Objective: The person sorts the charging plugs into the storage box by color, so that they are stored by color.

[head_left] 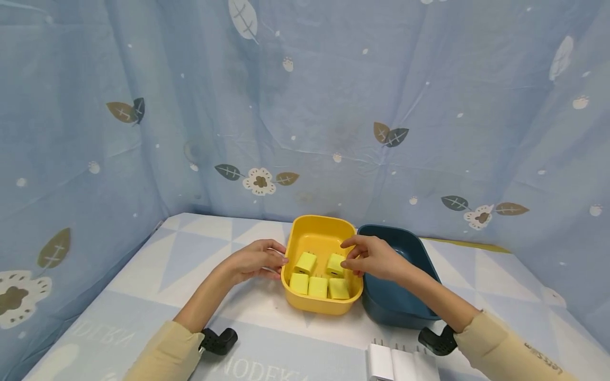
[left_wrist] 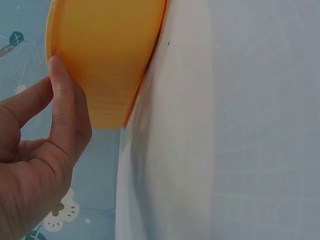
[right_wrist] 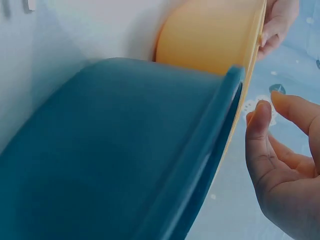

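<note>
A yellow bin (head_left: 319, 305) holds several yellow plug adapters (head_left: 317, 287), some with metal prongs visible. My left hand (head_left: 257, 260) grips the bin's left rim with its fingertips; the left wrist view shows a finger (left_wrist: 61, 100) right at the edge. Over the bin's right side is my right hand (head_left: 374, 256), thumb and fingers bent and apart. It overlaps a yellow adapter in the head view. In the right wrist view this hand (right_wrist: 285, 155) has nothing between its fingertips and sits above the rims.
A dark blue bin (head_left: 397, 317) stands against the yellow bin's right side. Several white plug adapters (head_left: 402, 365) stand in a row at the front, prongs up. A patterned cloth covers the table (head_left: 205, 227), and a blue curtain (head_left: 310, 106) hangs behind it.
</note>
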The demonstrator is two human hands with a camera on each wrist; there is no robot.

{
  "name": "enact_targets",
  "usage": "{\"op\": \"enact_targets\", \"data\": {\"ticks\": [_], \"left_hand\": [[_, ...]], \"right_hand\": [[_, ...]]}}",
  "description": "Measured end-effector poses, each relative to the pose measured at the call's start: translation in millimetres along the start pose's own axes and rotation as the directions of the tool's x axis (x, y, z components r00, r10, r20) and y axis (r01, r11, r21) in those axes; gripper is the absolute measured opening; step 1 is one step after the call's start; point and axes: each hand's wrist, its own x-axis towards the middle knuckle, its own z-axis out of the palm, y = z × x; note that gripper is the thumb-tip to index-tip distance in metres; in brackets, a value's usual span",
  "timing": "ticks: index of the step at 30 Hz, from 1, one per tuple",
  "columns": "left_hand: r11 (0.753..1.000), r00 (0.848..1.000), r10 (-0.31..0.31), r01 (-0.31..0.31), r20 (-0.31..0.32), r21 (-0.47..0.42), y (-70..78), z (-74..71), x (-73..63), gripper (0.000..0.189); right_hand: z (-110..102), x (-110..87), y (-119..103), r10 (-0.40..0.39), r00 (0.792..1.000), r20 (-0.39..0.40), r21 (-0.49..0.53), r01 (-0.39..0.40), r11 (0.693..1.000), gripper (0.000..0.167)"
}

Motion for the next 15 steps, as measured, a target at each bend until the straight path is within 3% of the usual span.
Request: {"op": "enact_targets", "data": {"ticks": [15], "left_hand": [[0.999, 1.0, 0.03, -0.031, 0.006, 0.016, 0.3, 0.5, -0.4, 0.035]], "right_hand": [[-7.3, -30.4, 7.7, -0.025, 1.0, 0.017, 0.063, 0.023, 0.998, 0.048]]}}
